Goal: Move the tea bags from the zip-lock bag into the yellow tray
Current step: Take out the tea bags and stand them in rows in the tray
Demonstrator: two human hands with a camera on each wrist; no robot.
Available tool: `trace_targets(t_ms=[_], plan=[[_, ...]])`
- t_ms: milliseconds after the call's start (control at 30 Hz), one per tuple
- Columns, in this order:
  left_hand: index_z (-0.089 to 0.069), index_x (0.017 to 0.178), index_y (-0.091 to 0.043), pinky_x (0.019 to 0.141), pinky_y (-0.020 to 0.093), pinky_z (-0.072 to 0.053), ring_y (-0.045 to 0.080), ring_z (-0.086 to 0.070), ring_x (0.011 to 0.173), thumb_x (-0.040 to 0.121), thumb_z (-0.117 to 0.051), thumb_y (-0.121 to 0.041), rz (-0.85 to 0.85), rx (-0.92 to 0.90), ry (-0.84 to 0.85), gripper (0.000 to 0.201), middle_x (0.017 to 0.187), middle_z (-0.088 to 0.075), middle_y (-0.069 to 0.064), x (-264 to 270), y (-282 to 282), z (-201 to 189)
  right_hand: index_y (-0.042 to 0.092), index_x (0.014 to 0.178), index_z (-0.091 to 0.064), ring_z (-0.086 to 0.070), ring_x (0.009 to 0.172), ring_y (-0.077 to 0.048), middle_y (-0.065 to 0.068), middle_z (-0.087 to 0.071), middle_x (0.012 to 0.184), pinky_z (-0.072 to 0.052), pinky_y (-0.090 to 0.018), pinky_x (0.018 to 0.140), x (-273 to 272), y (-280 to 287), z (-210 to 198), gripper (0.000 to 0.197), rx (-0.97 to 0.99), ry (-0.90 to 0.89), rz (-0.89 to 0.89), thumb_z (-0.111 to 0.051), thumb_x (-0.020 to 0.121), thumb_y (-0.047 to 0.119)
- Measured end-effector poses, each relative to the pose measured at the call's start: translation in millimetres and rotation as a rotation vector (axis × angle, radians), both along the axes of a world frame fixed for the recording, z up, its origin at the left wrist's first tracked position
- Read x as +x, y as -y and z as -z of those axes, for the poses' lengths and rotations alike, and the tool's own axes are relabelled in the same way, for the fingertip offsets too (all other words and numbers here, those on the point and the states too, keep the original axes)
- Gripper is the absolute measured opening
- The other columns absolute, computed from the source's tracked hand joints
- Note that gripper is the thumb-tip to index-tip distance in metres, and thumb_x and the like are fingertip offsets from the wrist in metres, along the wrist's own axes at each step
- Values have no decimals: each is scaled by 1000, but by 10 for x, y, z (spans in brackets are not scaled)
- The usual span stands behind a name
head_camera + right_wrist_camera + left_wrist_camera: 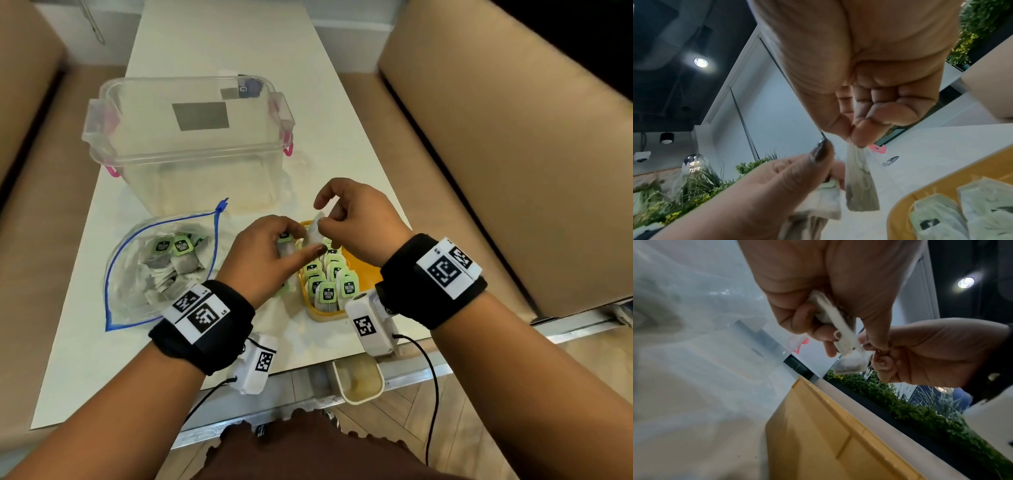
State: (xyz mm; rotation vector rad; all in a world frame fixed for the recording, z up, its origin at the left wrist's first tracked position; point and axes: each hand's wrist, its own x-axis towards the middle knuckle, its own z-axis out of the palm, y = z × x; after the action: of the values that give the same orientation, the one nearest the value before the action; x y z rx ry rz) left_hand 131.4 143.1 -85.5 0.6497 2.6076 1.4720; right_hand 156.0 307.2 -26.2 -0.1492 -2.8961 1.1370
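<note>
The zip-lock bag with a blue seal lies open on the table at the left, several tea bags with green tags inside. The yellow tray stands right of it, holding several tea bags. My left hand grips a small bundle of tea bags just above the tray's left rim. My right hand pinches one tea bag by its top between thumb and forefinger, hanging beside the bundle in the left hand.
A clear plastic storage box with pink latches stands behind the bag and tray. Tan cushioned seats flank the narrow white table. A small beige container hangs below the table's near edge.
</note>
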Motion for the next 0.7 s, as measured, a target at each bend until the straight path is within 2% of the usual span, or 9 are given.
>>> trace_targets(t_ms=[100, 200, 267, 333, 400, 467, 533, 633, 700], plan=[[-65, 90, -23, 68, 5, -36, 0, -53, 81, 73, -76, -48, 17, -56, -33, 32, 88, -60, -13, 25, -55, 3, 15, 82, -66, -65, 68, -17, 1, -66, 68, -52, -30, 68, -29, 55, -7, 10, -12, 0, -2, -60, 75, 11], [-67, 85, -21, 65, 10, -39, 7, -58, 80, 80, -71, -40, 26, -72, -43, 20, 83, -63, -10, 19, -83, 35, 13, 80, -67, -66, 68, -17, 2, -66, 67, -56, -34, 70, -35, 71, -7, 8, -36, 17, -12, -61, 76, 10], [-71, 85, -22, 72, 25, -49, 12, -63, 82, 84, -69, -35, 39, -28, 19, 13, 83, -67, -8, 11, -78, 53, 13, 83, -68, -64, 62, -15, -1, -67, 67, -55, -33, 67, -27, 47, -17, 5, -72, 20, -37, -65, 79, 15], [-73, 85, -25, 77, 40, -53, 13, -66, 83, 84, -67, -36, 41, 58, 114, 12, 84, -71, -5, 8, -53, 61, 17, 92, -68, -56, 58, -9, -1, -64, 72, -47, -27, 61, -27, -4, -39, 15, -62, 20, -50, -70, 81, 27], [-73, 83, -30, 79, 45, -54, 13, -67, 83, 84, -66, -35, 48, 96, 142, 9, 84, -72, -5, 6, -28, 72, 24, 99, -69, -50, 61, -4, 3, -60, 82, -38, -21, 58, -31, -71, -67, 23, 38, 51, -88, -72, 80, 36], [-73, 84, -31, 79, 46, -55, 13, -68, 84, 85, -66, -30, 61, 121, 164, 7, 85, -72, -6, 6, -14, 96, 24, 93, -70, -49, 62, -1, 8, -60, 84, -35, -16, 57, -21, -103, -96, 18, 112, 92, -146, -73, 79, 34], [-72, 84, -31, 78, 44, -56, 14, -68, 82, 84, -69, -31, 55, 115, 187, 3, 83, -71, -8, 14, -14, 112, 21, 84, -67, -51, 59, -1, 11, -61, 74, -37, -16, 56, -7, -121, -109, 8, 121, 107, -179, -72, 80, 27], [-71, 86, -29, 67, 31, -50, 10, -65, 80, 81, -74, -35, -6, 57, 178, 9, 82, -68, -10, 22, -2, 128, 16, 84, -64, -62, 63, -14, 1, -68, 70, -49, -28, 61, 6, -181, -97, 6, 117, 166, -206, -69, 83, 20], [-72, 90, -24, 69, 24, -44, 6, -61, 82, 80, -74, -36, -54, 12, 150, 16, 86, -67, -13, 19, 19, 144, 16, 86, -63, -68, 68, -18, -2, -71, 72, -53, -32, 68, 29, -222, -65, 6, 125, 258, -235, -68, 84, 17]])
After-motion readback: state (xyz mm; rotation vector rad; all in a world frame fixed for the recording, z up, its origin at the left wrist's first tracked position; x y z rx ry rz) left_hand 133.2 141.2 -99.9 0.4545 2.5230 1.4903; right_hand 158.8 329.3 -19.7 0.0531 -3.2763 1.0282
